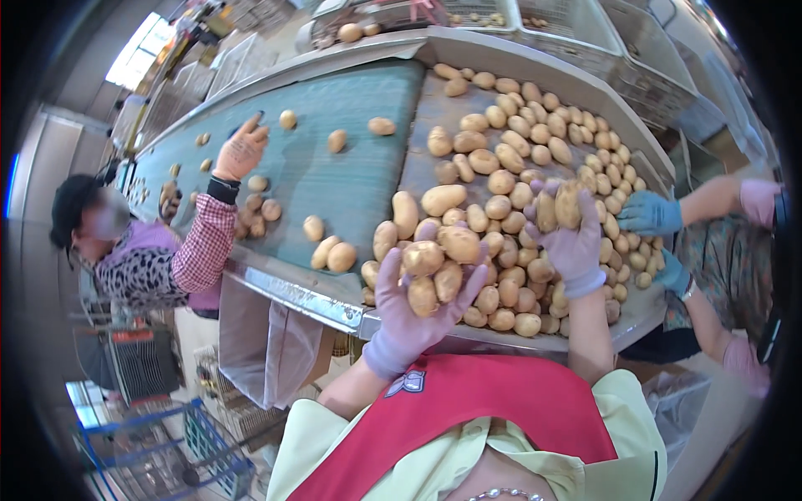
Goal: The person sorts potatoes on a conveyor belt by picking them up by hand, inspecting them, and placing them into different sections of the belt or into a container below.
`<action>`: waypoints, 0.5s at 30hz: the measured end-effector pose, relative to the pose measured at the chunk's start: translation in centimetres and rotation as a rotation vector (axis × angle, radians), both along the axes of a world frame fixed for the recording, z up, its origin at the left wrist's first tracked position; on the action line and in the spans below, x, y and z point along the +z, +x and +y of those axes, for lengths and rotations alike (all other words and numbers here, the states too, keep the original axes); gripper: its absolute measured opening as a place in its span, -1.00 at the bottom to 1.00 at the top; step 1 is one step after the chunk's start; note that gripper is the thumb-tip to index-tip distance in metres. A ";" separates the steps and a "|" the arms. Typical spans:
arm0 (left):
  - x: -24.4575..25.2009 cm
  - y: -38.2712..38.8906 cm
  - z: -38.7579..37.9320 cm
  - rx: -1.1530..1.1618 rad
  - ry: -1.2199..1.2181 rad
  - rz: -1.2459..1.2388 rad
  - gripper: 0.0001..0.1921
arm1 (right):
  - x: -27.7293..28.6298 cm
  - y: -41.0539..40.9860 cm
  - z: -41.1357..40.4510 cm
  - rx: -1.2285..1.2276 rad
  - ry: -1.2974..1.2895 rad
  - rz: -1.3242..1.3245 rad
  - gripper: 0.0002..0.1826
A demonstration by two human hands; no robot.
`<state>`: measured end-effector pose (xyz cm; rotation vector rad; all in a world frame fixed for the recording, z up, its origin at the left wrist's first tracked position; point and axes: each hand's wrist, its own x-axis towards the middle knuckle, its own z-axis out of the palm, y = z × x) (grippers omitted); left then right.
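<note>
Palm up, my left hand [410, 307] in a lilac glove cradles several potatoes [432, 263] above the near edge of the sorting table. My right hand [573, 250], gloved alike, grips two potatoes [557, 206], one beside the other. Under and around both hands spreads a heap of loose potatoes [514, 300] on the metal table [432, 113]. Part of the heap is hidden by my hands. Left of it runs a green conveyor belt [301, 175] with scattered potatoes [337, 141].
A co-worker [156, 250] at the left reaches over the belt. From the right, another person's blue-gloved hands [651, 213] touch the heap. Plastic crates [564, 31] stand beyond the raised rim [539, 69]. A white sack [269, 344] hangs below the belt's near side.
</note>
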<state>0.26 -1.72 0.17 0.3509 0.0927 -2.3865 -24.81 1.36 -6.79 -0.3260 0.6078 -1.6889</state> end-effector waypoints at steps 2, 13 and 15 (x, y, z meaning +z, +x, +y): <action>-0.2 0.0 0.2 0.018 0.040 -0.033 -0.56 | 0.4 1.7 0.2 0.054 0.075 0.246 -0.58; -2.0 3.0 1.0 0.082 0.076 0.309 -0.44 | 2.9 5.7 -5.1 0.009 -0.170 0.995 -0.64; -2.3 3.6 1.0 0.114 0.092 0.335 -0.44 | 7.0 6.6 -6.5 -0.168 -0.487 1.336 -0.62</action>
